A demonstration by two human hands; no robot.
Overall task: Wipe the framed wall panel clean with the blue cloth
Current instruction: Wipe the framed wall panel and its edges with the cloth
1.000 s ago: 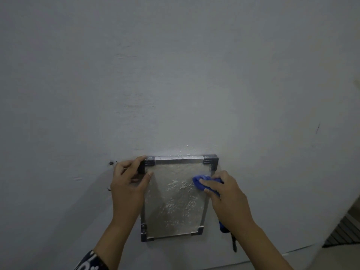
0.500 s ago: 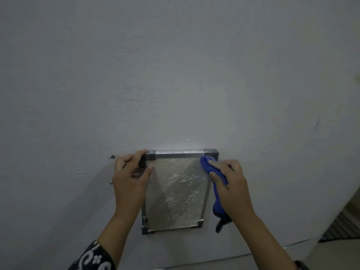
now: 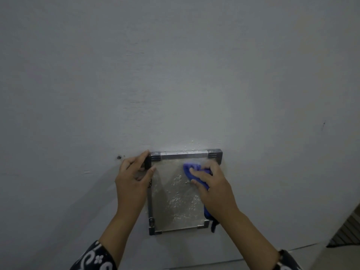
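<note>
- The framed wall panel (image 3: 175,203) hung low on a plain grey wall (image 3: 175,75), a small rectangle with a silvery metal frame and dark corner pieces.
- Its surface looked mottled, with whitish flecks and smears spread over the middle and lower part; a few pale droplets dotted the top rail and the wall just above it.
- The left hand (image 3: 132,182) was at the panel's upper left corner: the fingers curled over the dark corner piece from the outside, and the thumb lay against the panel's face just inside the frame, so the hand gripped that corner.
- The right hand (image 3: 212,190) pressed the blue cloth (image 3: 190,169) against the upper right part of the panel, just below the top rail.
- The right fingers were bent over the bunched cloth, holding it to the surface; the cloth showed past the fingertips toward the panel's centre.
- A tail of the same cloth hung under the right wrist, reaching down beside the panel's lower right corner, where it looked darker.
- A small dark hole (image 3: 118,157) marked the wall just left of the left hand, level with the top rail.
- A patterned black-and-white sleeve (image 3: 93,258) covered the left forearm near the bottom edge of the view; a dark cuff showed on the right wrist as well.
- A thin dark scratch (image 3: 324,124) marked the wall far to the right, well apart from the panel.
</note>
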